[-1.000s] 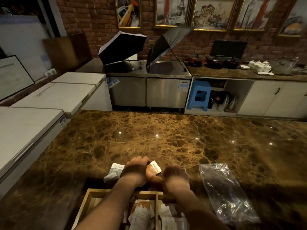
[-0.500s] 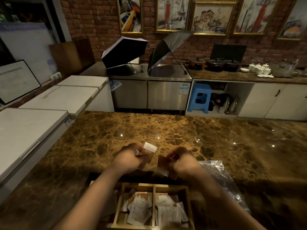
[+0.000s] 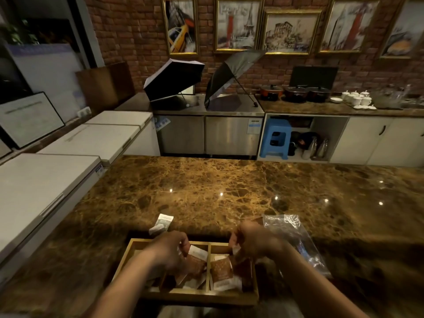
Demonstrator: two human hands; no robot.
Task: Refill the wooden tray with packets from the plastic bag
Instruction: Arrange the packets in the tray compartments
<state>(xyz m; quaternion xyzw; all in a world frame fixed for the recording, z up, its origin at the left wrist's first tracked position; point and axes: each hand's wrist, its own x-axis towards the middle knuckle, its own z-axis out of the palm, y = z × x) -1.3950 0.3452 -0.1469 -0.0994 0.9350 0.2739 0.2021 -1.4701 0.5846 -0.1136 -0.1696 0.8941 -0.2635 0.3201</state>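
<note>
The left hand (image 3: pixel 169 249) is curled over the tray (image 3: pixel 183 297), its fingers closed on a brown packet (image 3: pixel 195 260) with a white end, held low in the middle compartment. The right hand (image 3: pixel 254 242) is closed too and hangs over the tray's far right corner; a scrap of white shows at its fingers, but whether it grips a whole packet I cannot tell, since the hand is blurred. Nearest the camera, the tray sits on the marble counter (image 3: pixel 229 191), split by upright dividers; the middle and right cells already hold several brown and white packets lying loosely, one (image 3: pixel 221 270) flat and face up in the right cell. To do this step well, I judge each hand should lower its packet right into a cell before letting go, keeping it clear of the divider so it does not straddle two cells, and lay it flat on the pile rather than on edge. Just right of the tray lies the plastic bag (image 3: pixel 296 239), flattened and looking nearly empty. Beyond the tray's far left corner a single white packet (image 3: pixel 161 223) rests on the counter, apart from the tray; it likely needs collecting as well.
</note>
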